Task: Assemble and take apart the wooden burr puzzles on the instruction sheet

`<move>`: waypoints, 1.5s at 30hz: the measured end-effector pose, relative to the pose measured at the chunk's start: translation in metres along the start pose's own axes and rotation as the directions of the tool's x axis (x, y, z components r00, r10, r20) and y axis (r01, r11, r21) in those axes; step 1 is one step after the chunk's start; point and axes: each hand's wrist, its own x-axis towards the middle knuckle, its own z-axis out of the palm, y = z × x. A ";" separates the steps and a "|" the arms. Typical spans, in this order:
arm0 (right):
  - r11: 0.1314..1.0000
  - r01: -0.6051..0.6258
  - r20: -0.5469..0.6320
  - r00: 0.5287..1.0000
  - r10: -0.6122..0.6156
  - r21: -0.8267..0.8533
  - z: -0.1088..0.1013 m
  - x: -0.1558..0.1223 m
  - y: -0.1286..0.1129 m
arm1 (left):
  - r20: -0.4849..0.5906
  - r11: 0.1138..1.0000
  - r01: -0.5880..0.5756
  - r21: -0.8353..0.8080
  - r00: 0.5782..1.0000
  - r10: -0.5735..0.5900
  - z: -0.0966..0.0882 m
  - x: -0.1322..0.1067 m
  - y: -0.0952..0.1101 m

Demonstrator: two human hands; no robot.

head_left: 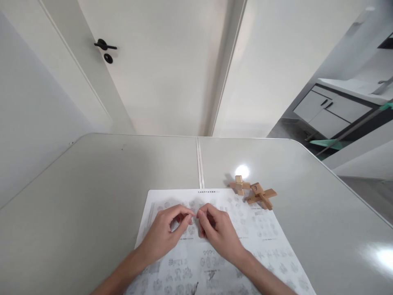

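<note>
Both hands are down on the printed sheet, which lies flat on the bench at the middle of its near edge and is covered in rows of small grey diagrams. The left hand is curled, thumb and forefinger closed in a pinch, knuckles up. The right hand mirrors it, fingers tucked under and tips pressed together. The two pinches meet tip to tip over the upper middle of the sheet. Whether anything is caught between them I cannot tell, it's too small to make out. Off toward the sheet's far right corner sit two wooden puzzles. The small wooden cross is just off the paper's far edge. The larger wooden cross is just beside it, resting partly on the sheet's corner, with a dark mark on its top face. Both are well apart from the hands. A seam runs from the sheet's far edge to the bench's far edge.
</note>
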 end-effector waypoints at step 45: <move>0.899 -0.023 -0.260 0.954 0.151 0.438 -0.013 0.001 -0.003 | -0.018 0.999 0.038 -0.021 0.999 -0.039 -0.001 0.000 0.000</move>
